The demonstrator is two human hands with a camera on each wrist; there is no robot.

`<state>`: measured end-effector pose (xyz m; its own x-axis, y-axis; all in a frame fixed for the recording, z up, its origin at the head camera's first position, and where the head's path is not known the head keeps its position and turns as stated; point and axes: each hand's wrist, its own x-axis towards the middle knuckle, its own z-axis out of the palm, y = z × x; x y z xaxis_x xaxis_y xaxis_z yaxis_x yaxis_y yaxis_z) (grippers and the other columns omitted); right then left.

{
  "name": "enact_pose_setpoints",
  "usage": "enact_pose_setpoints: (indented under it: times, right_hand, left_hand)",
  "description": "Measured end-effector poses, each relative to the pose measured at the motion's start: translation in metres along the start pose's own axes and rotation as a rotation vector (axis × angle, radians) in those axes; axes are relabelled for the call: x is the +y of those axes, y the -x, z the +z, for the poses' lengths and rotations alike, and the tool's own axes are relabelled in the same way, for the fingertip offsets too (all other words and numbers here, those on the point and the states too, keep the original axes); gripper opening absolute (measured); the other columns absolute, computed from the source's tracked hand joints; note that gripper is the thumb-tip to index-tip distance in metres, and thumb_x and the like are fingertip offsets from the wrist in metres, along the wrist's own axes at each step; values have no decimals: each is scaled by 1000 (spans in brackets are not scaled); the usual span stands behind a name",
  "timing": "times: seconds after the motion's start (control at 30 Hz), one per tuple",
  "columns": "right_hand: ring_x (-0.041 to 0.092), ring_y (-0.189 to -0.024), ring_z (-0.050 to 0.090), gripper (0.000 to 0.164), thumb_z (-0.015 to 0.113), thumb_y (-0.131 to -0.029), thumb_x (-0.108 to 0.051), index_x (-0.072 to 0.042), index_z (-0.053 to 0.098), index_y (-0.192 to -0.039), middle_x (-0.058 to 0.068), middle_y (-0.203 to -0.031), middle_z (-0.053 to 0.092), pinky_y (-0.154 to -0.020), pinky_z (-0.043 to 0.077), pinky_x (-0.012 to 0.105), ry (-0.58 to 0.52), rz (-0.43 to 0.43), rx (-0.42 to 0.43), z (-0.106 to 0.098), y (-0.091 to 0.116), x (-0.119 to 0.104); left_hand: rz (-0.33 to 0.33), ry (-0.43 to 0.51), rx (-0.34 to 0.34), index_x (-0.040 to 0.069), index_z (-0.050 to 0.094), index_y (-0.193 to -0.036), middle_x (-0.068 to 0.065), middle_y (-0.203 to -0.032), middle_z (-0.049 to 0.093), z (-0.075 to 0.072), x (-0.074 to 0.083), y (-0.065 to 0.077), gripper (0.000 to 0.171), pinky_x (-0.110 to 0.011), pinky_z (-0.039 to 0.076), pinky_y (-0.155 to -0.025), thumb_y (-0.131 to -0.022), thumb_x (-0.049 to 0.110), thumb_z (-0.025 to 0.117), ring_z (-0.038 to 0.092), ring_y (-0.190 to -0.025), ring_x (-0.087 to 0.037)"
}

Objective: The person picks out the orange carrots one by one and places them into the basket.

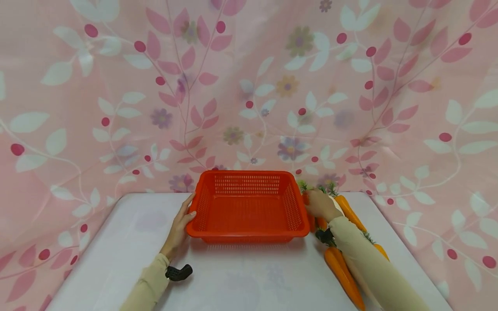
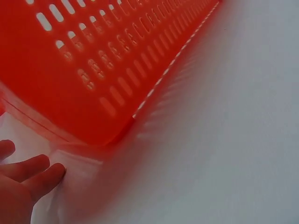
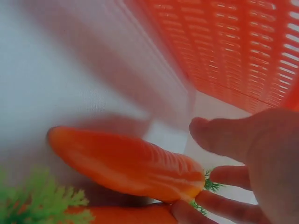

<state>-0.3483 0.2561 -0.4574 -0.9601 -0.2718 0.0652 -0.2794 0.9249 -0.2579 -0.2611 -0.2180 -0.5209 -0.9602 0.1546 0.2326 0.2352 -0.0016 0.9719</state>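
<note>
An orange-red plastic basket (image 1: 249, 233) with slotted walls stands on the white table. At its left side is my left hand (image 1: 181, 224), thumb at the rim and fingers along the outside; in the left wrist view its fingers (image 2: 46, 179) lie loosely extended near the basket's lower corner. On the other side my right hand (image 1: 322, 204) reaches down between basket and carrots. There, in the right wrist view, its fingers (image 3: 229, 207) are at the leafy end of a carrot (image 3: 126, 163), with the thumb spread away from it.
More carrots with green tops lie along the table's right side, one long carrot (image 1: 344, 276) near the front and another carrot (image 1: 351, 212) farther back. A pink floral cloth (image 1: 249, 86) hangs behind the white table (image 1: 241, 280).
</note>
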Motion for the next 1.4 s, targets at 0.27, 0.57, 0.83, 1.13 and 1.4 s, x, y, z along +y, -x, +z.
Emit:
enact_pose_setpoints:
  times: [0.27, 0.57, 0.83, 1.13, 1.4]
  right_hand:
    - [42, -96, 68, 27, 68, -100, -18, 3, 66, -116, 24, -108, 68, -80, 61, 57, 137, 33, 38, 5, -8, -8]
    - [42, -86, 65, 21, 53, -105, -5, 3, 67, -92, 26, -92, 64, -72, 60, 55, 106, -8, 49, 2, -17, -15]
    - [34, -73, 67, 28, 54, -104, -3, -4, 62, -77, 17, -77, 65, -63, 57, 46, 59, 32, 34, 10, -24, -15]
    - [24, -59, 63, 31, 58, -104, -5, -6, 58, -73, 10, -68, 62, -54, 52, 38, 14, 38, 96, 24, -29, -8]
    - [29, -64, 66, 27, 58, -104, -3, -4, 60, -77, 14, -73, 65, -57, 55, 41, 15, 12, 122, 22, -28, -9]
  left_hand:
    - [28, 97, 91, 24, 30, -166, -15, -160, 39, 12, -6, 0, 56, -40, 64, -91, -110, 24, 33, 61, -120, -43]
    - [17, 114, 148, 27, 32, -165, -1, -167, 34, 21, -7, -2, 54, -41, 59, -99, -114, 43, 27, 51, -130, -45]
    - [-2, 116, 138, 29, 30, -166, 1, -168, 32, 19, -11, -2, 53, -40, 60, -97, -114, 41, 27, 49, -130, -48]
    - [7, 125, 116, 29, 29, -166, 3, -170, 28, 19, -12, -5, 52, -41, 59, -99, -114, 40, 27, 46, -134, -49]
    - [-4, 112, 119, 32, 28, -166, 4, -171, 26, 20, -11, -5, 52, -40, 58, -100, -114, 40, 24, 44, -136, -48]
